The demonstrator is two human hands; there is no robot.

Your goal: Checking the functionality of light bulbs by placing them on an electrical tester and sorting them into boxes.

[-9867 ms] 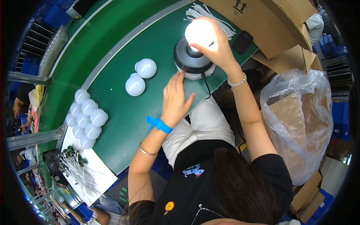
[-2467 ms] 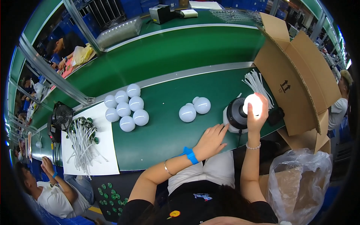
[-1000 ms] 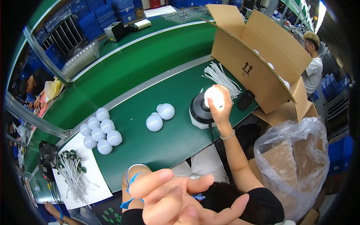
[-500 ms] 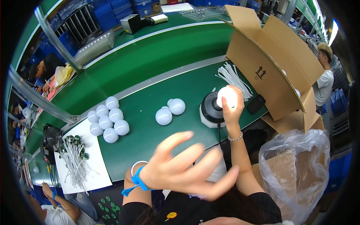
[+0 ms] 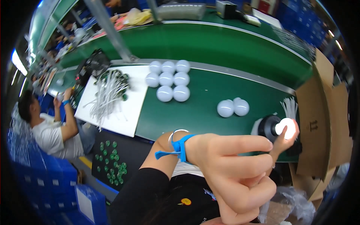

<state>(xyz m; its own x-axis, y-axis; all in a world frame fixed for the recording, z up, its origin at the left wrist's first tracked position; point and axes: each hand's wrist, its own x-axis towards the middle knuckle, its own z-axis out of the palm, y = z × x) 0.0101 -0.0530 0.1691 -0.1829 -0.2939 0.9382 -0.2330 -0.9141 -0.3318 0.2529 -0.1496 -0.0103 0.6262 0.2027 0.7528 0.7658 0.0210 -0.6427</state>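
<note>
Glowing white round bulb (image 5: 284, 128) — at the black ringed round base (image 5: 267, 126), contact unclear | right hand (image 5: 288, 141): gripping bulb, outline lost in glare | left hand (image 5: 236, 168): fingers curled, palm hidden — grip cannot be told | brown cardboard box (image 5: 313, 108): contents hidden

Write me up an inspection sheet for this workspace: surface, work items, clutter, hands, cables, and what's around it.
Surface: green worktop, white sheet at left.
Work items: lit bulb at a black round base; eight bulbs grouped, two bulbs apart; all ten unlit.
Clutter: white strips near the cardboard box; green discs on a black surface.
Hands: right hand grips the lit bulb; left hand raised, fingers curled, contents unclear.
Cables: white wires, tangled, on the white sheet.
Surroundings: seated co-worker, left; clear plastic, lower right.
</note>
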